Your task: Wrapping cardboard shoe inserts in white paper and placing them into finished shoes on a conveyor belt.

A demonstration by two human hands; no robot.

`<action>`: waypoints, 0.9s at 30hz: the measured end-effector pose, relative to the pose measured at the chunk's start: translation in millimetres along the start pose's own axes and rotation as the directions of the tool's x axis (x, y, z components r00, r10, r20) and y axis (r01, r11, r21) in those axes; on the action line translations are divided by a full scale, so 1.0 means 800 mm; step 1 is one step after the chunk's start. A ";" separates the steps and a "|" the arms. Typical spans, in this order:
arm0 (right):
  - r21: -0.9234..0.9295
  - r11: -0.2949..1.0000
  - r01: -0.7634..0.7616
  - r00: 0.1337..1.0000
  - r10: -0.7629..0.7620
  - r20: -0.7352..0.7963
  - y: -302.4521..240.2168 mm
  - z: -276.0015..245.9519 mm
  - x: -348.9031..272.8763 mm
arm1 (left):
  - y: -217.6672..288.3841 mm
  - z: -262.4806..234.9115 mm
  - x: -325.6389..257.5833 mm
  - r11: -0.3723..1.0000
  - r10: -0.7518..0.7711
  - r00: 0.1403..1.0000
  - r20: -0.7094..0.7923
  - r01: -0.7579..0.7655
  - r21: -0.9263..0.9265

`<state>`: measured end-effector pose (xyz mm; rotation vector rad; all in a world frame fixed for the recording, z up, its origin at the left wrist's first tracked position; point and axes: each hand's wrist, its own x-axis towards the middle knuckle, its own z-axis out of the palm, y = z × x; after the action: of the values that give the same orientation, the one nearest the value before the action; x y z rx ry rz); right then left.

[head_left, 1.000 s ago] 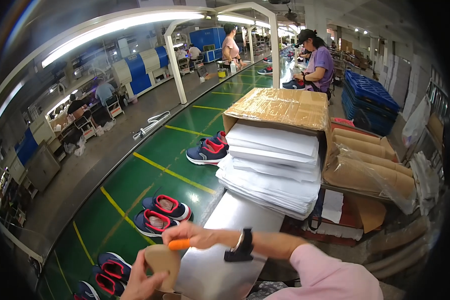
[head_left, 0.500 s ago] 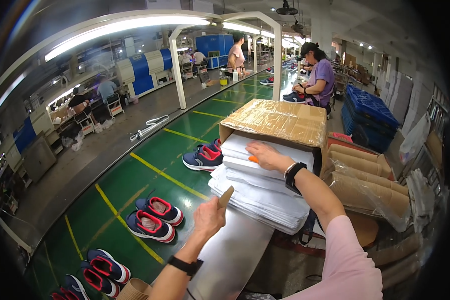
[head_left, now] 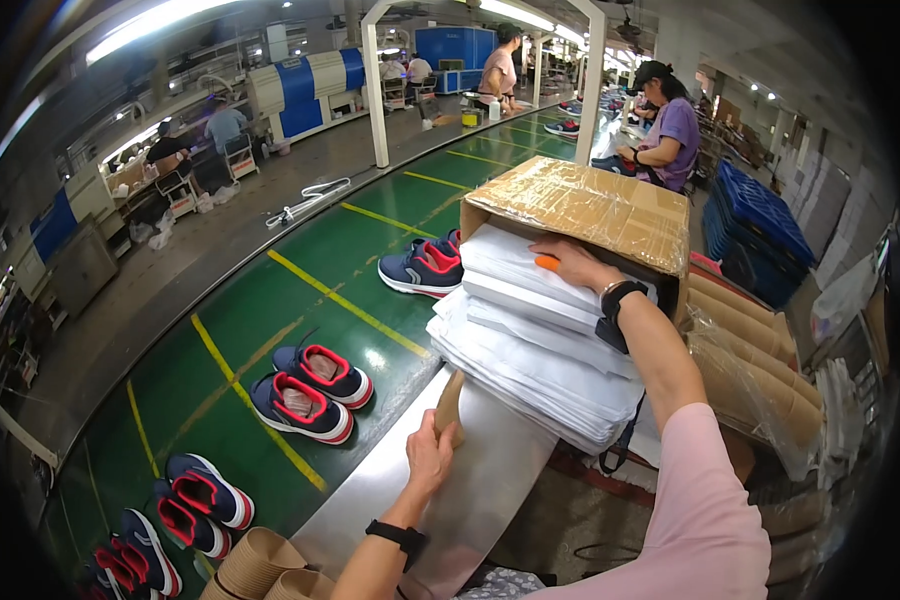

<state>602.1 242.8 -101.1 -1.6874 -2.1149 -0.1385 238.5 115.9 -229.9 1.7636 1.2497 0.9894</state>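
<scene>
My left hand [head_left: 430,452] is closed around a piece of brown cardboard [head_left: 450,400], held upright over the metal plate [head_left: 370,490]. My right hand [head_left: 577,266] lies with extended fingers on the stack of white paper sheets [head_left: 540,345], its fingertips just inside the mouth of a cardboard box [head_left: 590,195]. An orange finger cover [head_left: 547,262] shows on one of its digits. The box lies on its side, and the sheets spill out toward me. Beside it, partly hidden, stands a pair of navy shoes [head_left: 420,270]. Another navy pair with red lining [head_left: 305,405] sits left of my left hand.
A green conveyor belt [head_left: 300,300] with yellow lines runs into the distance. More shoes [head_left: 205,495] and brown cardboard rolls [head_left: 255,565] are at lower left. Wrapped cardboard rolls [head_left: 750,370] and blue crates [head_left: 755,225] stand at right. A person in purple [head_left: 675,135] works farther along the belt.
My left hand has shifted slightly right and down, still with the cardboard. The right hand stays on the sheets. The view has tilted, with the box sitting farther right in it.
</scene>
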 end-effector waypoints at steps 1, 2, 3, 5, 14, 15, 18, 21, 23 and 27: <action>0.061 0.997 -0.040 0.999 0.040 0.015 0.019 0.000 -0.004 | 0.001 0.006 -0.003 0.999 -0.002 1.000 -0.002 0.002 -0.041; 0.067 0.997 -0.033 0.999 0.032 0.021 0.013 0.008 0.001 | -0.010 0.004 -0.009 0.999 -0.011 1.000 -0.009 0.011 -0.039; 0.131 0.983 -0.132 0.991 0.133 0.001 0.004 0.011 0.005 | -0.022 0.006 -0.015 0.993 -0.025 0.999 -0.043 0.020 -0.120; 0.183 0.958 -0.222 0.974 0.228 -0.013 -0.014 0.010 0.009 | -0.034 0.009 -0.022 0.977 -0.040 0.996 -0.081 0.021 -0.214; 0.927 0.214 -0.308 0.934 0.254 0.252 -0.295 0.101 -0.052 | -0.005 -0.013 0.031 0.812 -0.206 0.940 -0.271 0.010 -0.583; 0.919 0.295 -0.261 0.964 0.130 0.232 -0.328 0.100 -0.065 | -0.017 -0.015 0.038 0.850 -0.136 0.955 -0.262 -0.024 -0.526; 0.707 0.648 0.283 0.953 -0.269 -0.135 -0.362 0.064 -0.064 | 0.014 -0.041 0.016 0.918 -0.021 0.983 -0.183 -0.054 -0.394; 0.505 0.735 0.453 0.886 -0.432 -0.166 -0.356 0.037 -0.042 | 0.056 -0.061 0.024 0.982 0.058 0.996 0.074 -0.043 -0.185; 0.542 0.761 0.357 0.926 -0.364 -0.100 -0.329 0.016 -0.031 | 0.038 -0.066 -0.013 0.988 0.154 0.947 0.281 -0.139 -0.073; 0.476 0.779 0.409 0.874 -0.484 0.042 -0.351 0.007 0.004 | 0.062 -0.096 -0.025 0.908 0.194 0.752 0.630 -0.381 0.176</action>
<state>333.4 176.1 -53.0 -0.9286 -2.3990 0.3479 184.5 95.1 -156.3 2.3187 0.7381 0.3264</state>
